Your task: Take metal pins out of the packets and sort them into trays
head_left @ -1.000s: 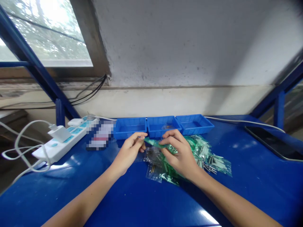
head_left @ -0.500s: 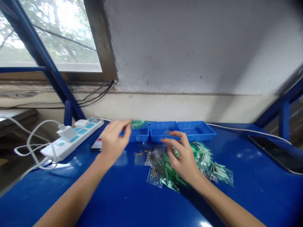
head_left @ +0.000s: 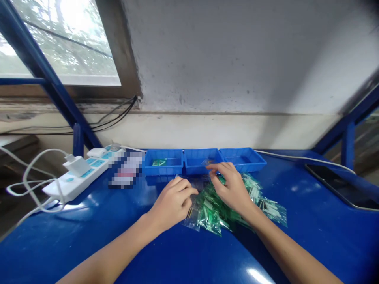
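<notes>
My left hand (head_left: 174, 202), fingers bent and thumb apart from the index finger, is over the left edge of a pile of small clear and green plastic bags (head_left: 211, 211). No held thing shows in it. Above the back of the pile is my right hand (head_left: 232, 187), its thumb and index fingertips apart near the front of the middle blue bin (head_left: 192, 167). A small clear bag (head_left: 209, 162) shows at that bin, just beyond the right fingertips. One green bag (head_left: 159, 162) lies inside the left blue bin (head_left: 164, 170). My hands partly cover the pile.
The right blue bin (head_left: 245, 161) completes the row along the wall. A white power strip (head_left: 71, 187) with a plugged-in charger and looped cable lies left, beside a blurred flat object (head_left: 126, 171). At far right is a black phone (head_left: 340, 185).
My left hand has let go of the green bag, which now lies in the left bin, and has come right and nearer to the pile. My right hand stays near the middle bin, fingertips slightly closer together.
</notes>
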Available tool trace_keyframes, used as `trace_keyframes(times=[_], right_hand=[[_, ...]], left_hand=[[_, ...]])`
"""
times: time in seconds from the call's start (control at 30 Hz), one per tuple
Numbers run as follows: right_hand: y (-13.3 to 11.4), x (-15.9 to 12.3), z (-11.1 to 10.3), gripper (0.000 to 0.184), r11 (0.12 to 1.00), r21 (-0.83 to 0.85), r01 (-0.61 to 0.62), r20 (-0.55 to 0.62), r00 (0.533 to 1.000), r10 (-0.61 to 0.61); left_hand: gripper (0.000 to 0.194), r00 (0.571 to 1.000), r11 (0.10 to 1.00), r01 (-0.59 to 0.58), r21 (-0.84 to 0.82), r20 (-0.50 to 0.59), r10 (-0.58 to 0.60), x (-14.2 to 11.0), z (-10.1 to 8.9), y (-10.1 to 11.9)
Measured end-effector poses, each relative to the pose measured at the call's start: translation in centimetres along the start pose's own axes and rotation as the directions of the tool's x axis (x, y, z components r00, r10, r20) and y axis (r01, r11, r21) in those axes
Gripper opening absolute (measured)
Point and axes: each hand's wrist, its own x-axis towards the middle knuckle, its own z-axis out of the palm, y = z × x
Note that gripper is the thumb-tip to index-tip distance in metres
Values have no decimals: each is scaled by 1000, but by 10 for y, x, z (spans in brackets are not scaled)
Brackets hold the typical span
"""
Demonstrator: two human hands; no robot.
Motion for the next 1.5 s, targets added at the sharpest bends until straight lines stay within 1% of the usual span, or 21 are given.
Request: trace_keyframes(times=[0.1, 0.17, 0.23, 0.37, 0.47, 0.53, 0.63, 0.73, 0.8, 0.83, 0.9, 1.0, 1.07, 1.1, 1.13, 1.2, 1.27, 1.33, 1.37, 1.43, 1.5], right_hand=[[-1, -2, 4, 18, 1000, -4, 14, 92, 996, -14], [-4, -4, 8, 18, 1000, -4, 28, 137, 990, -28], [-8, -6, 11, 18, 999, -4, 46, 174, 984, -44], [-13, -9, 14, 17, 997, 2, 80, 219, 973, -78], [-14, -10, 15, 17, 997, 6, 75, 234, 969, -74], [-15, -10, 14, 18, 997, 6, 71, 239, 968, -71], [-14, -10, 13, 18, 998, 6, 70, 250, 966, -69], [-16, -10, 12, 19, 999, 14, 45, 249, 967, -47], [-19, -10, 11, 22, 999, 48, -16, 236, 972, 5], [-21, -10, 10, 23, 995, 80, -61, 235, 971, 40], [-25, -11, 8, 27, 973, 168, -158, 255, 961, 112], [-30, -11, 7, 30, 901, 317, -297, 292, 934, 205], [-31, -11, 9, 23, 837, 409, -364, 282, 922, 264], [-31, -11, 11, 19, 805, 454, -382, 269, 920, 285], [-30, -11, 13, 19, 777, 496, -387, 251, 921, 298], [-29, -12, 16, 27, 739, 562, -372, 213, 928, 306], [-27, -13, 19, 34, 732, 590, -340, 170, 939, 298], [-26, -14, 19, 29, 785, 557, -273, 105, 960, 259], [-27, -14, 18, 24, 831, 514, -215, 61, 975, 215], [-28, -16, 16, 16, 915, 398, -63, -32, 996, 82], [-29, -18, 14, 17, 948, 306, 84, -93, 994, -58]], left_hand=[[27, 992, 993, 115, -13, -41, -115, 1, -10, -14], [25, 975, 978, 206, -26, -81, -207, 1, -15, -22], [24, 953, 956, 285, -66, -89, -290, 1, -17, -27], [21, 906, 898, 418, -137, -5, -422, -3, -14, -30], [26, 893, 880, 447, -162, 123, -432, -5, -11, -30], [21, 886, 871, 456, -183, 183, -426, -5, -10, -30], [12, 859, 813, 511, -278, 208, -468, -2, -12, -29], [13, 829, 694, 550, -464, 203, -521, 2, -17, -26], [15, 834, 650, 517, -558, 157, -528, 2, -20, -23], [15, 846, 656, 482, -580, 113, -521, 2, -21, -21], [13, 883, 730, 383, -566, -7, -468, 0, -21, -17], [9, 956, 888, 159, -431, -156, -247, -4, -17, -11], [16, 978, 935, 36, -354, -181, -105, -7, -14, -8], [18, 981, 942, 3, -334, -181, -68, -8, -13, -7], [20, 982, 946, -11, -324, -182, -51, -8, -13, -6], [19, 984, 951, 3, -310, -166, -58, -7, -13, -6], [13, 987, 946, 78, -316, -108, -117, -6, -15, -6], [7, 974, 898, 211, -386, 12, -224, -4, -15, -7], [9, 954, 841, 294, -454, 88, -286, -3, -16, -8], [21, 891, 645, 444, -621, 227, -394, -1, -15, -8], [36, 814, 385, 532, -754, 330, -478, 0, -15, -8]])
